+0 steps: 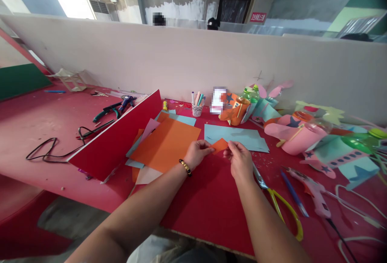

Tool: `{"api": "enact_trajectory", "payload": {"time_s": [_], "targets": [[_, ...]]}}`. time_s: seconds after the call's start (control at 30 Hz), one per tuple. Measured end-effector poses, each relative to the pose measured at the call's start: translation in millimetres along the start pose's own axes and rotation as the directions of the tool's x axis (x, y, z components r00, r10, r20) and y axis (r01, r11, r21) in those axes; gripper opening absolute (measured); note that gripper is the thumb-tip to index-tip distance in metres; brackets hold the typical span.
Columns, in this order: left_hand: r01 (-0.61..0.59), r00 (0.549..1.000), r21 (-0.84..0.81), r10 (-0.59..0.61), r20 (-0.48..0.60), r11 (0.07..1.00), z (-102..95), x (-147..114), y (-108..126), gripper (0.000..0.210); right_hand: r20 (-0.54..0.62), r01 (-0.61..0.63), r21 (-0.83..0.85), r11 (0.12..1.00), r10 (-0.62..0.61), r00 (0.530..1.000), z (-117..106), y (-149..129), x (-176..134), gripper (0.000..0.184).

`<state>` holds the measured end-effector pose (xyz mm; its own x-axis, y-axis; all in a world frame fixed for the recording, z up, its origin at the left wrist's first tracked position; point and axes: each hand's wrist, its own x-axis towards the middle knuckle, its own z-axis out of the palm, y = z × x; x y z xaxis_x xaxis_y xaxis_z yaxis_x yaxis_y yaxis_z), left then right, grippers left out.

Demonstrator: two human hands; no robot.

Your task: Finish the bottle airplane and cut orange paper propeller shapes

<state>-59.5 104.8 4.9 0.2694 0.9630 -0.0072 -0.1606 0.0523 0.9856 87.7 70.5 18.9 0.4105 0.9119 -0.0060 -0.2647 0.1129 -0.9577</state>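
Standing on edge well left of the small orange piece (pixel 220 146), the red board (pixel 121 138) on the worktop (pixel 66 114) could topple onto the papers if an elbow caught it. Nearer, left of the piece, lies an uneven stack of coloured paper (pixel 169 142); a sweep of the left forearm might drag its loose sheets askew. The left hand (pixel 196 154) has its fingers pinched on the piece's left end, between both hands over the worktop. Just behind the piece, pale blue sheets (pixel 236 136) could slide if knuckles brushed them. The right hand (pixel 240 160) has its fingers clamped on the piece's right corner; uneven pulling might crease or tear it. Right of it, yellow-handled scissors (pixel 271 192) lie beside the forearm, easily shoved by an elbow. Farther right rests a pink glue gun (pixel 316 196); I cannot tell whether it is hot, but touching its tip could burn.
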Motion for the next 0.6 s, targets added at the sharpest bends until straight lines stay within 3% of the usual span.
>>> {"api": "enact_trajectory", "payload": {"time_s": [0.4, 0.6], "targets": [[0.142, 0.990, -0.166, -0.137, 0.040, 0.976, -1.3, -2.2, 4.5, 0.041, 0.042, -0.041, -0.007, 0.999, 0.041, 0.998, 2.2, 1.3, -1.3, 0.025], [0.111, 0.993, -0.087, -0.107, 0.050, 0.990, -3.0, -0.8, 5.5, 0.037, 0.042, -0.027, -0.009, 1.000, 0.027, 0.999, 3.5, 0.7, -1.6, 0.030]]}}
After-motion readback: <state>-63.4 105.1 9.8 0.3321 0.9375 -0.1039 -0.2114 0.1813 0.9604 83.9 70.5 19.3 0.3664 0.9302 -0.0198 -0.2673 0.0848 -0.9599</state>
